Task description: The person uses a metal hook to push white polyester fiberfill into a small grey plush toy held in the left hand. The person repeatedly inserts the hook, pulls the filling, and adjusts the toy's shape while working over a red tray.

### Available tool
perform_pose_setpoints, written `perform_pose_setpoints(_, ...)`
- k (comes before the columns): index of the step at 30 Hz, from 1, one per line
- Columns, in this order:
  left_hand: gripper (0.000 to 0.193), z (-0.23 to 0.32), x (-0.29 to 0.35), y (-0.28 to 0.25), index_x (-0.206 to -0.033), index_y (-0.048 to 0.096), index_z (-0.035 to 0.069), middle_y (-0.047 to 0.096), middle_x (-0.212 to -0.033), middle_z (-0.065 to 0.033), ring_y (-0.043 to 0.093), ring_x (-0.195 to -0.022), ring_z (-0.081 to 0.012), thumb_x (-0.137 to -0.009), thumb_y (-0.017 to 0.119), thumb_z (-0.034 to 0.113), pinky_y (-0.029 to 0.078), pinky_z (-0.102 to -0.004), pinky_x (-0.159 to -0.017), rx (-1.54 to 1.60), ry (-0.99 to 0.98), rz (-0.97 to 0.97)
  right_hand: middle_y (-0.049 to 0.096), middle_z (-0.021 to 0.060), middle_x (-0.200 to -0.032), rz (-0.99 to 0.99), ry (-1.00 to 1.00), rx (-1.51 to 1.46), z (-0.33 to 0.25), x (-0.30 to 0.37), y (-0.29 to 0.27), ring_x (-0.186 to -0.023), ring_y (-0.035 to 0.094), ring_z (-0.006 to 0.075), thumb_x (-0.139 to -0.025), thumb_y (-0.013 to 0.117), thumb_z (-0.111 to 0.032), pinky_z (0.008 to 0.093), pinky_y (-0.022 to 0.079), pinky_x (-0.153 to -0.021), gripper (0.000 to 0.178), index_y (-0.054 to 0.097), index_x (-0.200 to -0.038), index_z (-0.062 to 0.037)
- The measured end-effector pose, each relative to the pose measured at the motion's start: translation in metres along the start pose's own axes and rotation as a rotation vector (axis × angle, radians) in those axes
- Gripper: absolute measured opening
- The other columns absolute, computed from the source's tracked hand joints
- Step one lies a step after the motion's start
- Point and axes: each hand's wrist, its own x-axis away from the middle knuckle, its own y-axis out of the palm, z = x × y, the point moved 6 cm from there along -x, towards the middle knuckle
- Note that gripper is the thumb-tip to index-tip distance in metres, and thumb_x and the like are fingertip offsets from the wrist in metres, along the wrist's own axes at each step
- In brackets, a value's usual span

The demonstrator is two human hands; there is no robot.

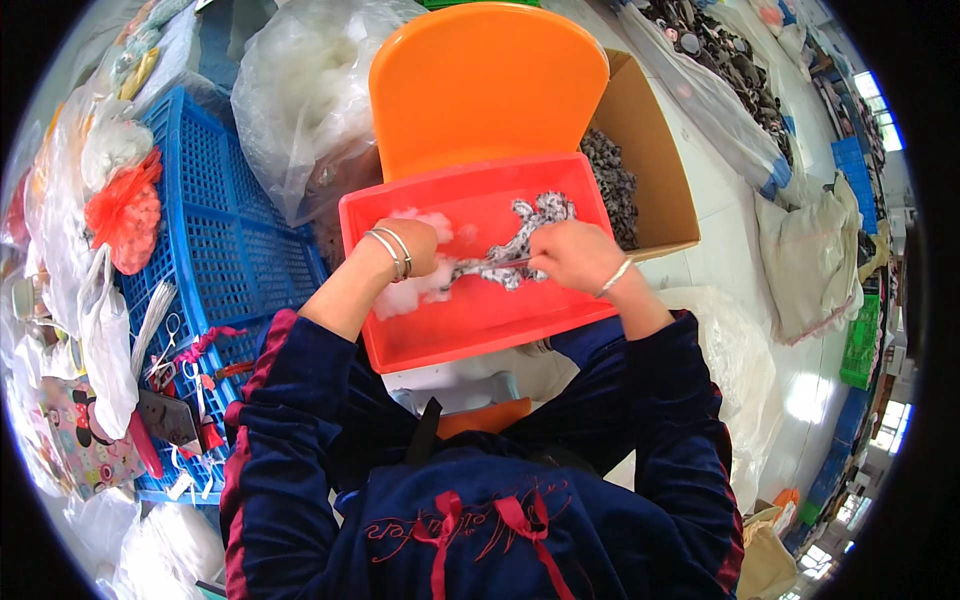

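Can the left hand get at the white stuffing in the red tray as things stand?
Probably yes. The left hand is already inside the red tray, resting on the white stuffing, and nothing lies between them. The right hand holds the spotted fabric piece off to the side.

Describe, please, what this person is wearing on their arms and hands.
Both arms wear dark navy velvety sleeves with maroon trim, pushed up the forearms. The bare left hand has two thin silvery bangles at the wrist; the bare right hand has one slim pale bracelet. No gloves.
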Motion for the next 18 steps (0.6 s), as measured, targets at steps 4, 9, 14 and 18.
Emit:
perform_pose_setpoints(4,0.043,-0.005,-0.010,0.020,-0.108,0.067,0.010,0.063,-0.114,-0.0172,0.059,-0.107,-0.0362,-0.075,0.065,0.038,0.047,-0.0441,-0.090,-0.030,0.094,0.105,0.061,0.0070,-0.072,0.061,0.025,-0.518,0.009,0.015,-0.045,-0.064,0.057,0.0143,-0.085,0.064,-0.010,0.0286,0.045,-0.060,0.011,0.060,-0.084,0.0006)
perform_pose_setpoints(9,0.050,0.005,-0.002,0.006,-0.115,0.067,0.013,0.058,-0.123,-0.0159,0.050,-0.117,-0.0371,-0.075,0.067,0.042,0.042,-0.0405,-0.099,0.045,0.161,-0.033,0.057,-0.0003,-0.078,0.098,0.035,-0.845,0.018,0.031,-0.057,-0.069,0.049,0.0045,-0.088,0.063,-0.005,0.0213,0.040,-0.062,0.009,0.058,-0.084,0.0014)
perform_pose_setpoints(14,0.059,0.028,0.039,-0.042,-0.121,0.060,0.003,0.056,-0.128,-0.0149,0.051,-0.118,-0.0344,-0.077,0.071,0.041,0.043,-0.0419,-0.099,0.457,0.474,0.481,0.055,-0.0030,-0.083,0.076,0.008,-0.929,0.019,0.033,-0.056,-0.071,0.045,0.0025,-0.089,0.062,-0.004,0.0193,0.038,-0.063,0.006,0.057,-0.089,-0.0007)
perform_pose_setpoints(18,0.046,0.042,0.050,-0.059,-0.127,0.056,0.001,0.061,-0.123,-0.0142,0.059,-0.107,-0.0213,-0.087,0.066,0.020,0.041,-0.0317,-0.101,0.791,0.587,0.245,0.056,-0.0022,-0.082,0.099,0.009,-0.967,0.019,0.031,-0.058,-0.071,0.047,0.0033,-0.089,0.062,-0.005,0.0199,0.039,-0.064,0.007,0.058,-0.088,-0.0001)
